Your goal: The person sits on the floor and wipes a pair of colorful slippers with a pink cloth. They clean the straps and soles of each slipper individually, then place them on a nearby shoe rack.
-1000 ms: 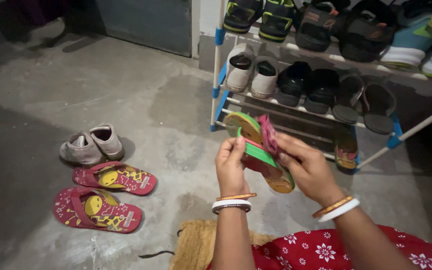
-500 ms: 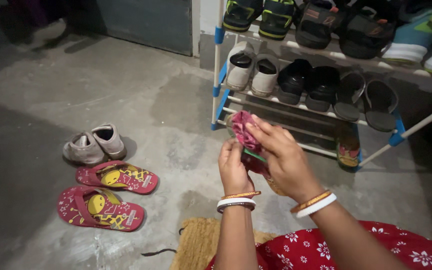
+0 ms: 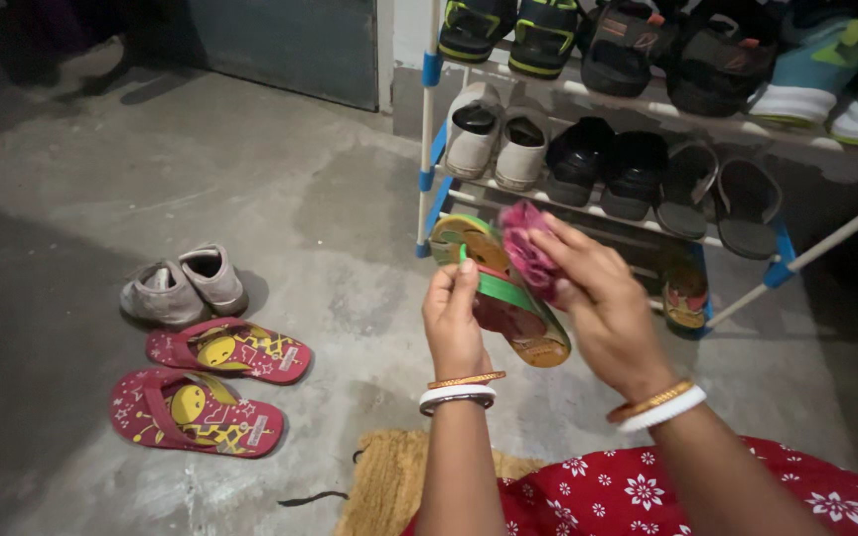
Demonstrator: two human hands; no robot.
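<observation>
Flip-flop point(image 3: 503, 298) sits in the air in front of the shoe rack point(image 3: 429, 149), between both hands, sole side partly up, green strap showing. Left hand point(image 3: 454, 328) grips it from the near edge, fingers closed around sole and strap, thumb on top. Right hand point(image 3: 598, 298) has fingers pinched shut on a crumpled pink cloth point(image 3: 528, 248), pressed on the upper end of the flip-flop. Judgement: foam or rubber sole, light, bends easily, not fragile; surface likely a bit grippy, so no slip risk; best held at mid-sole or by the strap, as the left hand does, since a hold at the tip would let it flex under the wiping pressure. Cloth is soft and limp, fine bunched in the fingertips. Versus half a second ago: cloth and right hand have shifted up and to the right, off the middle, so the yellow-green sole and green strap are visible again where they were covered; left hand grip is unchanged. On the floor to the left, a red pair of flip-flops point(image 3: 211, 382) and a grey pair of shoes point(image 3: 183, 288) sit untouched, same spots; straw mat point(image 3: 389, 481) by the knee.
</observation>
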